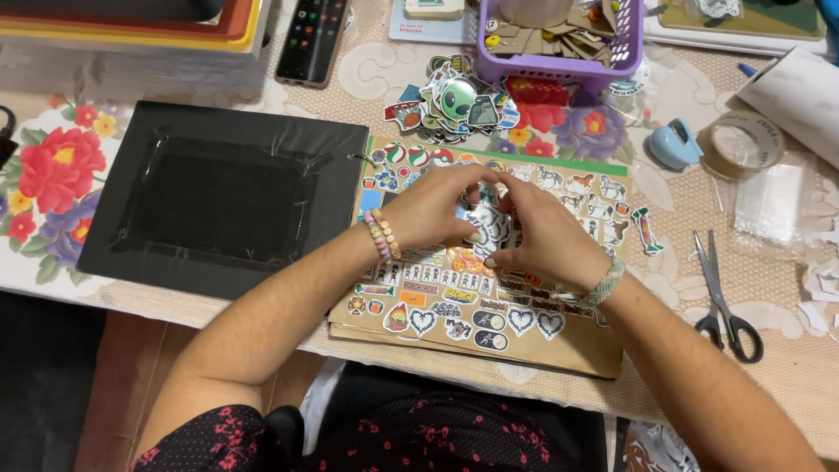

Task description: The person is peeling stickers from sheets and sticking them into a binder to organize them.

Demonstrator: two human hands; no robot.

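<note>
Here, both hands meet over a sticker-covered brown page [568,345]: the left hand [430,210] and right hand [544,234] each pinch a small pale sticker [491,223] between their fingertips, held just above the page's middle. The page's black cover [218,197] lies open to the left. Around them, the floral-clothed worktop [52,175] carries a loose sticker pile [454,105], a purple basket [629,52], tape roll [743,144] and scissors [725,301].

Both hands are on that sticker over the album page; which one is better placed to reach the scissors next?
Right. The right hand is on the scissors' side, with bare tablecloth between. The left hand would have to cross over it and the sticker.
</note>
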